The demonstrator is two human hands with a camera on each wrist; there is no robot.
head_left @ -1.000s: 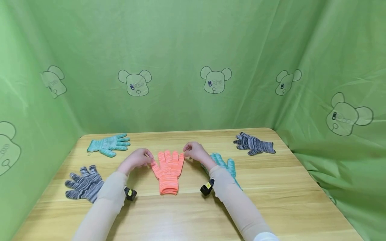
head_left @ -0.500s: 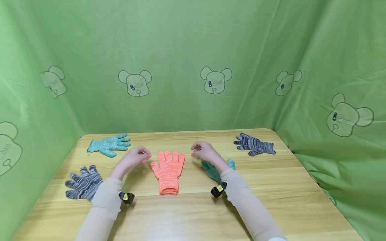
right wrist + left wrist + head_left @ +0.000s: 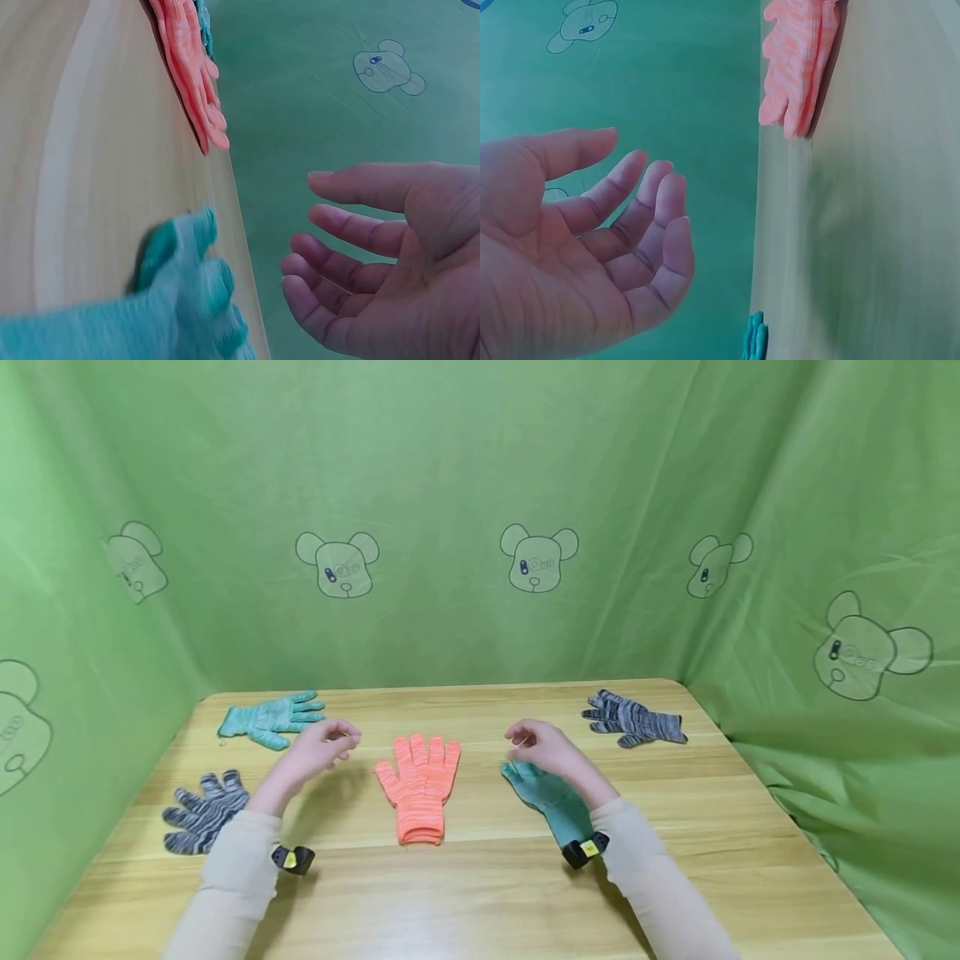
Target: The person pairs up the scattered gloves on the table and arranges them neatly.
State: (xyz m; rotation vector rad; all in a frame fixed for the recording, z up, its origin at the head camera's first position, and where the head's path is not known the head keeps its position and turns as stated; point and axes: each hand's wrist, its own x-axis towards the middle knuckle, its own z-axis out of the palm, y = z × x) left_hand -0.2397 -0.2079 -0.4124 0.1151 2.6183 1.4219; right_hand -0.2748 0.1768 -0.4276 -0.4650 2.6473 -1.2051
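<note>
An orange knit glove (image 3: pixel 421 789) lies flat at the middle of the table, fingers spread and cuff toward me. My left hand (image 3: pixel 315 752) hovers to its left, holding nothing, its fingers loosely bent in the left wrist view. Behind that hand lies a teal glove (image 3: pixel 258 718). A black-and-white striped glove (image 3: pixel 201 818) is partly covered by my left forearm. Over a second teal glove (image 3: pixel 551 797), right of the orange one, hangs my right hand (image 3: pixel 551 750), with relaxed fingers and nothing in them. The hand and wrist hide part of this glove.
Another striped glove (image 3: pixel 633 718) lies at the back right of the wooden table (image 3: pixel 420 902). Green curtains (image 3: pixel 450 635) with bear-head prints enclose the table at the back and both sides.
Both hands have let go of the orange glove's edges and drawn apart, left hand to the left, right hand to the right above the teal glove. The orange glove stays in place.
</note>
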